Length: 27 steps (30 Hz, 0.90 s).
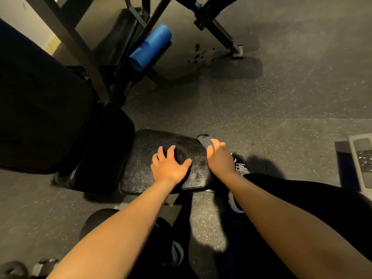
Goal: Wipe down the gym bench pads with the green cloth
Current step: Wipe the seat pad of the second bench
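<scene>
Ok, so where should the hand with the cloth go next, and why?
Probably the right hand should drag the cloth leftward across the top of the seat pad. The cloth is bunched at the pad's right edge, so nearly all of the top lies to its left. The left hand rests spread on the pad and seems to steady it.

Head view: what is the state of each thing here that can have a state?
Left hand: open, fingers spread, rests on the seat pad.
Right hand: grips the cloth at the pad's right edge.
Cloth: bunched in the right hand.
Seat pad: level, glossy.
Roller: on the frame, untouched.
</scene>
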### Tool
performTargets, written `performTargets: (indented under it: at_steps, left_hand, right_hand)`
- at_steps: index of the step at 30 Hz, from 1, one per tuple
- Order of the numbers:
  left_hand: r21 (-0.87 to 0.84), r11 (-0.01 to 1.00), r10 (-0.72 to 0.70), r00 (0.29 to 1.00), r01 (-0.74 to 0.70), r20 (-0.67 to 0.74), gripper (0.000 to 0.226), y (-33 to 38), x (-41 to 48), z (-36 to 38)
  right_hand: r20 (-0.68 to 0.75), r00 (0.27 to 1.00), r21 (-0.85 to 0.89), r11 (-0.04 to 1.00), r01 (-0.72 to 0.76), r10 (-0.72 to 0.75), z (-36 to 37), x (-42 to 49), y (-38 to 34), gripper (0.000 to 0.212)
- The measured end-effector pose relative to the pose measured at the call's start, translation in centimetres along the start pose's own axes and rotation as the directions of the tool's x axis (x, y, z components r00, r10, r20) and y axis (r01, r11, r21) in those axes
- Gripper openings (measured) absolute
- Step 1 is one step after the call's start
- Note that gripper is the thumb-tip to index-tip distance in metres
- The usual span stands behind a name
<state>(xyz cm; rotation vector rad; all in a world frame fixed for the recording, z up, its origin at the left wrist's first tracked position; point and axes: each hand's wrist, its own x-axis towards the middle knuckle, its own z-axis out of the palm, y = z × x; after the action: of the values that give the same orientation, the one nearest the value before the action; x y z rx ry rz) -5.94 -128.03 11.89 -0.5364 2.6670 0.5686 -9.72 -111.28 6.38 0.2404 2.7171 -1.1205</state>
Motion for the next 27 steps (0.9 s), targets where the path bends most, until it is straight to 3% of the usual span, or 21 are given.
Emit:
performTargets:
  at_steps: [3, 8, 12, 16, 18, 21, 24, 27]
  left_hand:
    - [0.06, 0.997, -0.057, 0.997, 0.054, 0.052, 0.098, -0.6, 1.0, -0.3]
    - [0.091, 0.996, 0.001, 1.0, -0.003, 0.016, 0.103, -1.7, 1.6, 0.3]
    - [0.054, 0.998, 0.023, 1.0, -0.022, -0.02, 0.104, -2.1, 1.8, 0.7]
    - [-0.035, 0.999, 0.037, 0.998, -0.039, -0.051, 0.106, -2.8, 1.9, 1.0]
    - [-0.063, 0.996, 0.056, 0.996, -0.06, -0.066, 0.106, -3.4, 1.8, 1.0]
    - [-0.097, 0.988, 0.111, 0.992, -0.116, -0.06, 0.1, -4.5, 1.7, 0.3]
    - [-0.096, 0.977, 0.191, 0.981, -0.193, -0.035, 0.094, -5.6, 1.5, -0.5]
    - [-0.001, 0.992, 0.125, 0.99, -0.126, -0.063, 0.102, -7.2, 0.8, -0.9]
  right_hand:
    - [0.04, 0.999, -0.03, 0.999, 0.038, -0.037, 0.2, 1.4, -0.8, 0.039]
    - [0.176, 0.978, -0.198, 0.97, 0.143, -0.109, 1.3, 4.6, -4.8, 0.028]
    - [0.418, 0.896, -0.373, 0.871, 0.321, -0.151, 4.0, 6.5, -9.7, 0.038]
    - [0.485, 0.836, -0.354, 0.817, 0.455, -0.255, 5.6, 7.2, -10.2, 0.051]
    - [0.433, 0.833, -0.282, 0.826, 0.487, -0.344, 5.3, 6.3, -8.5, 0.049]
    - [0.225, 0.844, -0.247, 0.809, 0.533, -0.488, 4.5, 3.4, -6.3, 0.046]
    - [0.162, 0.894, -0.43, 0.785, 0.445, -0.418, 3.5, 0.8, -5.1, 0.042]
    - [0.075, 0.927, -0.473, 0.805, 0.359, -0.369, 3.6, -0.6, -5.2, 0.047]
